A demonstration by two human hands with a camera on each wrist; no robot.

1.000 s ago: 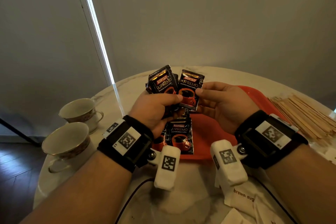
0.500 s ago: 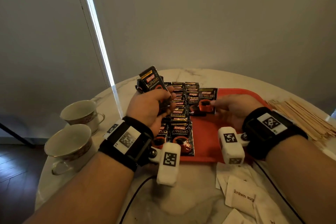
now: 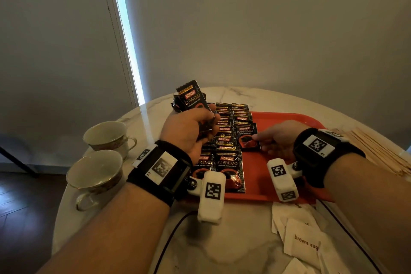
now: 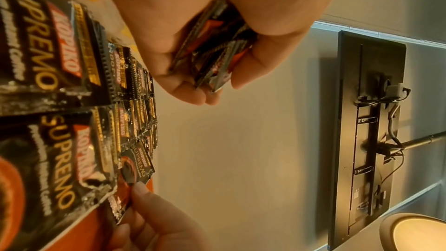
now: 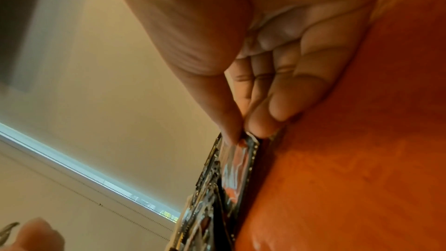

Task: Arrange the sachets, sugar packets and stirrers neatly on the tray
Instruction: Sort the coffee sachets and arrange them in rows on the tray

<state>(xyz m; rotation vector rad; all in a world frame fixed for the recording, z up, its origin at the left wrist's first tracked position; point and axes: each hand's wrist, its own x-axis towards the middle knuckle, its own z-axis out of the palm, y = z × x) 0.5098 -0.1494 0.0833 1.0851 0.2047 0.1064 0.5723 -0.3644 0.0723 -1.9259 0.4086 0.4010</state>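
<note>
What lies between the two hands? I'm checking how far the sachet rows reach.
In the head view, the overlapping sachet rows on the tray run between the left hand and right hand.

Both your forearms reach forward from the near edge, each wrist wrapped in a black band carrying a white marker block. Your left hand [image 3: 189,131] is raised, palm turned inward, its fingers [image 4: 251,68] curled and thumb folded over a bunch of sachets [image 3: 192,100] in a closed grip; their edges show between fingers and palm in the left wrist view. Your right hand [image 3: 278,138] lies low and farther right, knuckles up, pointing left. Its thumb and fingertips [image 5: 260,125] pinch the edge of a single sachet [image 3: 247,138]; the other fingers are folded under the palm.
</note>
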